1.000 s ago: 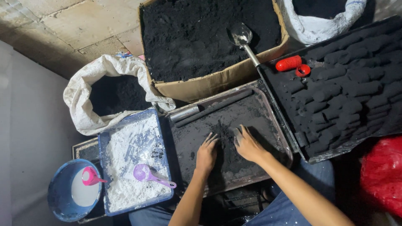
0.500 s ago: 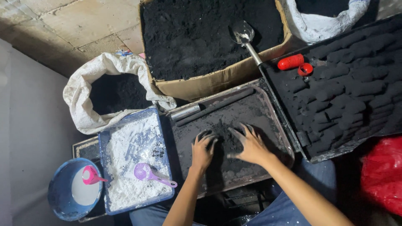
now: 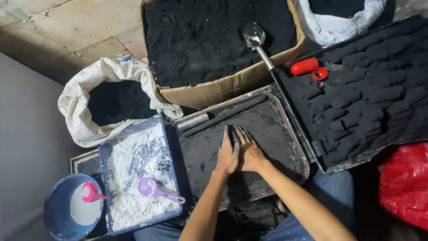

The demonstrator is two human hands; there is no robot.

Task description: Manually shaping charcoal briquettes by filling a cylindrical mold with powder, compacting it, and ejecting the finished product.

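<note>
View from above of a cluttered work spot on a stone-tile floor [image 3: 67,22], with a pale wall at the left. A metal tray [image 3: 294,147] sits in front of the person and carries a thin layer of black powder [image 3: 267,129].

Both hands rest on that powder in the middle of the tray. The left hand [image 3: 227,156] and right hand [image 3: 250,154] lie flat, fingers straight and close together, touching side by side. Neither holds anything. Half a second ago they were apart with fingers spread; now they have drawn together.

One grey rod lies along the tray's far edge. One cardboard box [image 3: 232,87] of black powder stands behind the tray, with one metal scoop [image 3: 254,35] resting in it. Two white sacks: one [image 3: 80,111] at the left, one [image 3: 339,22] at the top right, both holding dark material. One black board [image 3: 370,89] at the right carries many dark lumps in rows and two red pieces [image 3: 310,69].

At the left, one blue tray [image 3: 103,178] holds white powder and one purple scoop [image 3: 154,188]. One blue bowl [image 3: 55,218] beside it holds a pink scoop [image 3: 91,193]. One red bag [image 3: 405,187] lies at the lower right.
</note>
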